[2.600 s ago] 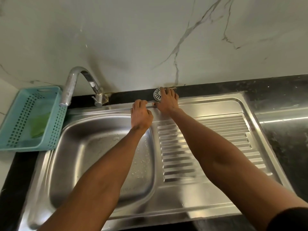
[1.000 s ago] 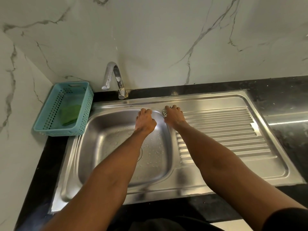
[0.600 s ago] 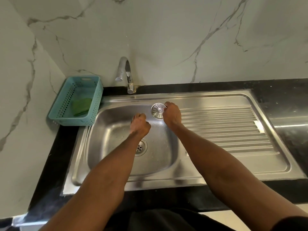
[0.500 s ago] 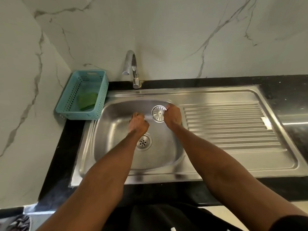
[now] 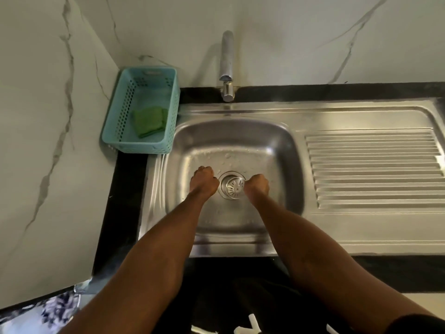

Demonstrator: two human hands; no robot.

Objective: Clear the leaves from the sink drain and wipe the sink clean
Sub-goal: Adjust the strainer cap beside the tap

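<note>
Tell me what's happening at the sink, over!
Left hand curled, beside drain, holding nothing seen. Right hand pinching strainer at the drain. No leaves visible in sink. Green cloth sits in basket. Nothing blocking.

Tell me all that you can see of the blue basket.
The blue basket is rectangular, looks like plastic, and has rows of small holes in its walls. It stands upright on the counter in the corner, against the wall, left of the sink. A folded green cloth lies inside. Neither hand touches it.
</note>
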